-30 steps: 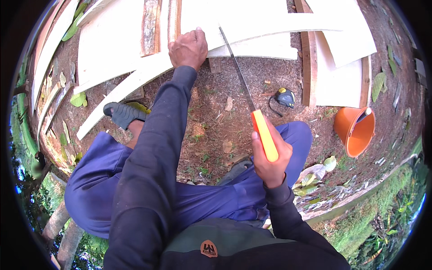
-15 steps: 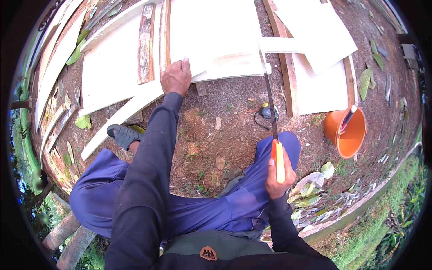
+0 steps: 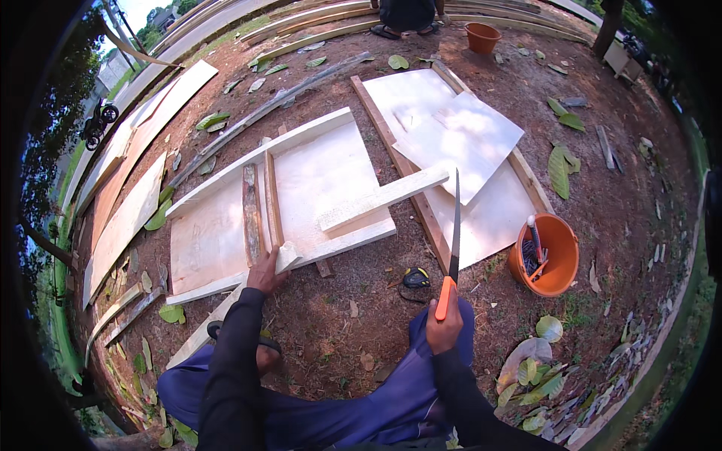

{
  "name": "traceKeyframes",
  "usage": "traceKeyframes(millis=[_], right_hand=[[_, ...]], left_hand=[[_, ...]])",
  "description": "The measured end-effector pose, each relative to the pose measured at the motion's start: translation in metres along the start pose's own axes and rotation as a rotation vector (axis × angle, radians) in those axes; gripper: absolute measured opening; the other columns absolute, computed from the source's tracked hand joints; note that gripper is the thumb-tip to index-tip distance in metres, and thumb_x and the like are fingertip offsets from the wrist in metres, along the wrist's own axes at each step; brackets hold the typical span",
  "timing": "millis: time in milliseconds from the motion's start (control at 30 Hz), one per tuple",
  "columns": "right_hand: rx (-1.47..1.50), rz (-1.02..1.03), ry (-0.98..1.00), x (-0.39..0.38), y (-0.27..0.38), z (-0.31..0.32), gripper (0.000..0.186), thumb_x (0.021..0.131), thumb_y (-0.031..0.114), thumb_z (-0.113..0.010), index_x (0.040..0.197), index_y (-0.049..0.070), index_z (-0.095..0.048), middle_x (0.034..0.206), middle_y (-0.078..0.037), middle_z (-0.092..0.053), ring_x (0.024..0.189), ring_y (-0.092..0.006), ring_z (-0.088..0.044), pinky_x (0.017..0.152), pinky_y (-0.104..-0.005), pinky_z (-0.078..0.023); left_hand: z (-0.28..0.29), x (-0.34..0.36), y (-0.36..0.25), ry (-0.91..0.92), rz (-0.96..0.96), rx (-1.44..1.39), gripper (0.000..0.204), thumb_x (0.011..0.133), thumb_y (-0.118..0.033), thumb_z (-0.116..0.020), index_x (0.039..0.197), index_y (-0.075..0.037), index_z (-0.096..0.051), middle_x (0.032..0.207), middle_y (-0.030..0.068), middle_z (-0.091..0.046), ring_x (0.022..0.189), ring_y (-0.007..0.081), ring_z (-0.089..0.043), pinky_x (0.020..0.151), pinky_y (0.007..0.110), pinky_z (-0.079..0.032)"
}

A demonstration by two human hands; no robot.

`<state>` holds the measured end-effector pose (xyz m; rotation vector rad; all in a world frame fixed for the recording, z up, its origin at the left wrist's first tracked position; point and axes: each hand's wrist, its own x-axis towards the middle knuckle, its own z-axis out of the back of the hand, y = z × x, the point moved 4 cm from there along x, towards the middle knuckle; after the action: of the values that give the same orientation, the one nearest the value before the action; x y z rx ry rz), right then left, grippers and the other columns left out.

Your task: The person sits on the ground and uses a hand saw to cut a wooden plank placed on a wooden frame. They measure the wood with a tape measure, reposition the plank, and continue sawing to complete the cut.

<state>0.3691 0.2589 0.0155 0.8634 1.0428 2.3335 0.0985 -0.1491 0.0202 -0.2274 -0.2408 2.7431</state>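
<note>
My right hand (image 3: 444,328) is wrapped round the orange handle of a handsaw (image 3: 456,233). The saw's dark blade points away from me, its tip by the right end of a short pale plank (image 3: 387,198). That plank lies across a wooden frame panel (image 3: 320,177) and reaches over to a second panel. At the near edge of the first panel, my left hand (image 3: 264,273) is closed on a long pale wooden strip (image 3: 201,335), which slants down toward my left leg. The strip's far end shows just beside my fingers.
A tape measure (image 3: 415,278) lies on the soil before my knee. The orange bucket (image 3: 550,259) to the right holds a tool and nails. White sheets (image 3: 466,143) rest on the second panel (image 3: 447,242). Boards (image 3: 128,225) lie at left; a person (image 3: 407,16) sits at the back.
My view has tilted up, bringing the far ground and another person into sight. The saw has rolled in my right hand. My left hand stays at the panel's near edge.
</note>
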Motion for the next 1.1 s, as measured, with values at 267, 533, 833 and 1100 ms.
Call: traceKeyframes(millis=[267, 533, 833, 1100], right_hand=[[-0.115, -0.043, 0.193, 0.019, -0.010, -0.020, 0.063, 0.098, 0.014, -0.066, 0.155, -0.001, -0.041, 0.134, -0.028, -0.062, 0.121, -0.0443, -0.062, 0.103, -0.0498, -0.050], [-0.507, 0.066, 0.277, 0.102, -0.070, -0.077, 0.090, 0.079, 0.019, -0.078, 0.159, 0.006, -0.038, 0.104, -0.013, -0.059, 0.101, -0.0350, -0.061, 0.082, -0.0502, -0.048], [-0.620, 0.109, 0.398, 0.075, -0.100, -0.093, 0.086, 0.082, 0.029, -0.081, 0.156, 0.008, -0.042, 0.136, -0.021, -0.052, 0.133, -0.0393, -0.048, 0.111, -0.0537, -0.038], [-0.399, 0.237, 0.435, 0.078, -0.048, -0.103, 0.075, 0.086, 0.021, -0.079, 0.150, -0.001, -0.045, 0.145, -0.026, -0.048, 0.137, -0.0436, -0.046, 0.115, -0.0512, -0.038]], left_hand=[[0.124, -0.051, 0.123, -0.158, 0.117, 0.095, 0.101, 0.085, -0.028, -0.083, 0.158, 0.007, -0.022, 0.134, 0.0325, -0.054, 0.124, 0.0489, -0.056, 0.104, 0.050, -0.049], [0.235, -0.139, 0.171, -0.272, 0.389, -0.082, 0.085, 0.082, -0.024, -0.085, 0.146, 0.007, -0.038, 0.135, 0.0342, -0.056, 0.128, 0.0488, -0.055, 0.109, 0.051, -0.045], [0.096, -0.300, 0.232, -0.285, 0.698, -0.413, 0.094, 0.084, -0.021, -0.084, 0.154, 0.006, -0.027, 0.125, 0.0297, -0.065, 0.115, 0.0477, -0.065, 0.099, 0.051, -0.052], [-0.056, -0.375, 0.264, -0.174, 1.027, -0.549, 0.095, 0.087, -0.028, -0.083, 0.156, 0.003, -0.026, 0.136, 0.0293, -0.057, 0.125, 0.0459, -0.057, 0.106, 0.052, -0.046]])
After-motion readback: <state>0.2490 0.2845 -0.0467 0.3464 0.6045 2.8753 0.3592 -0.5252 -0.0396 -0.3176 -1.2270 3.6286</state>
